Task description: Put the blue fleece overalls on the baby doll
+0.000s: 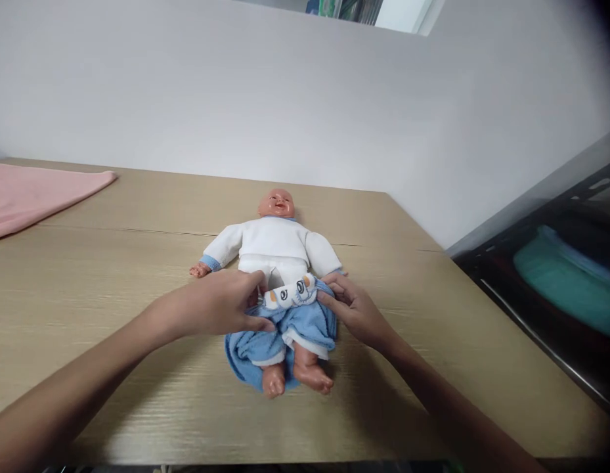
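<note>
A baby doll (278, 203) lies on its back on the table, head toward the wall and bare feet toward me. It wears a white long-sleeved top (274, 238) with blue cuffs. Fluffy blue trousers (305, 325) with white leg hems cover its legs, and a white panel with embroidered eyes folds over at the waist. My left hand (220, 302) pinches the waist on the left side; some of its fingers are hidden in the cloth. On the right side, my right hand (356, 309) holds the waist edge between thumb and fingers. More blue cloth spreads beneath the doll's legs.
A pink cloth (36, 194) lies at the table's far left. The wooden table (137, 203) meets a pale wall (211, 98) at the back. Beyond the right table edge stands a dark rack (501, 263) with a turquoise item (565, 282) in it.
</note>
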Motion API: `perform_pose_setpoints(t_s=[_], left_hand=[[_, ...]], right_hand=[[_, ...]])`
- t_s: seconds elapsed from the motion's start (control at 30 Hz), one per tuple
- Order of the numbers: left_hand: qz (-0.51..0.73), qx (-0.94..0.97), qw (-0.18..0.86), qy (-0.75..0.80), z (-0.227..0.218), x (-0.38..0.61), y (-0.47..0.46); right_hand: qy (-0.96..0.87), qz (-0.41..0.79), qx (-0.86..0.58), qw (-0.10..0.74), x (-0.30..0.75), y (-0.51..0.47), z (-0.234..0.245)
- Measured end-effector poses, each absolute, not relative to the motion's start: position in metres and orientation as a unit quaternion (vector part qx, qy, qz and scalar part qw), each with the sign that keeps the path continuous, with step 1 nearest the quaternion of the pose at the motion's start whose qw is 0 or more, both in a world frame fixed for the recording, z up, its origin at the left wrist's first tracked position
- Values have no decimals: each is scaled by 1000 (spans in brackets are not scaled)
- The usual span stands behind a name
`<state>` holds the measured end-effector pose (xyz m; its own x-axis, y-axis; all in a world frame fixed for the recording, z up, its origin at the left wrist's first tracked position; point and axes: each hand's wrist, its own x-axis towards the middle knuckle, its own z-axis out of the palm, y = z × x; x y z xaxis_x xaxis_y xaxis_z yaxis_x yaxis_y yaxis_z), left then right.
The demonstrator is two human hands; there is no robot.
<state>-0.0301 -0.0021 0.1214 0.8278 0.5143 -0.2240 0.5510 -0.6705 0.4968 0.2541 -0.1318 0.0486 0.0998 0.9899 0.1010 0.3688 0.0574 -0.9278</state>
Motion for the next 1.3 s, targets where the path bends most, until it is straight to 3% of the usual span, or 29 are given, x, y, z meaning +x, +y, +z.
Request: perform_pose_setpoints(t_s=[0.2,0.37,0.57,0.67,0.77,1.0,1.2,1.3], left_hand=[[41,916,322,237,109,-47,8],[160,887,327,284,79,-42,2],[254,827,374,333,46,-38,13],[307,837,325,314,38,-37,17],[335,857,269,284,34,-37,17],[340,809,325,352,26,-22,33],[389,692,488,361,11,-13,53],[411,694,477,350,5,-17,46]], right_hand=[[-677,103,-587,432,255,-116,39],[-670,119,-611,405,257,-102,32],[-661,127,-603,428,254,-88,30],[-692,67,-570,438,252,-87,32],[-697,81,-563,436,250,-88,32],[-630,142,-599,473,245,-62,27],[-592,166,-603,509,242,-37,15],[-591,181,-601,506,242,-44,13]])
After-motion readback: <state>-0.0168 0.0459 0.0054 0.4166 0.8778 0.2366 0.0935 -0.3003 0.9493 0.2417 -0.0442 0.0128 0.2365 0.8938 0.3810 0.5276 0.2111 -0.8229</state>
